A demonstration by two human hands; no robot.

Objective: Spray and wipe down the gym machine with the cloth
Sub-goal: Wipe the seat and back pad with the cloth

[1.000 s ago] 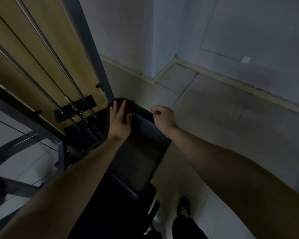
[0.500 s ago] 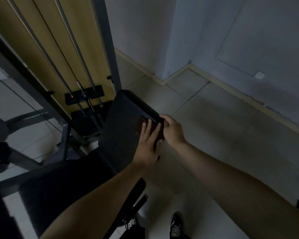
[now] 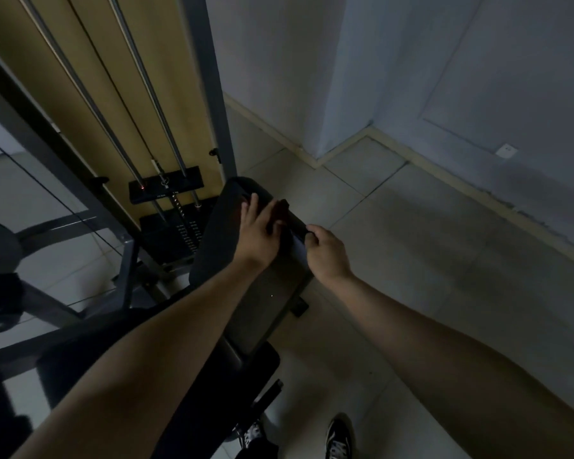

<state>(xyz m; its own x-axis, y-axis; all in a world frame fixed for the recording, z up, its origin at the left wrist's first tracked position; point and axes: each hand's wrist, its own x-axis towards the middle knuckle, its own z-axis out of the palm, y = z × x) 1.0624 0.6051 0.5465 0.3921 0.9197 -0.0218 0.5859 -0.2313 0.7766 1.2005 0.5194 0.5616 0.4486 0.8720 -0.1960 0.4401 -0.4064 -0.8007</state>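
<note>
Two hands reach past the seat pad [image 3: 206,392] to the inclined back pad [image 3: 269,299]. The left hand [image 3: 257,235] lies with fingers straight, pressing a dark cloth [image 3: 281,210] against the pad's upper part. The right hand [image 3: 327,253] curls its fingers round the pad's right edge. No spray bottle is in view. Judged progress: back-pad wiping is under way; seat pad, frame [image 3: 216,94] and weight stack [image 3: 179,233] likely remain. Beyond lie a tiled floor [image 3: 411,260] and pale walls [image 3: 478,77], dimly lit.
</note>
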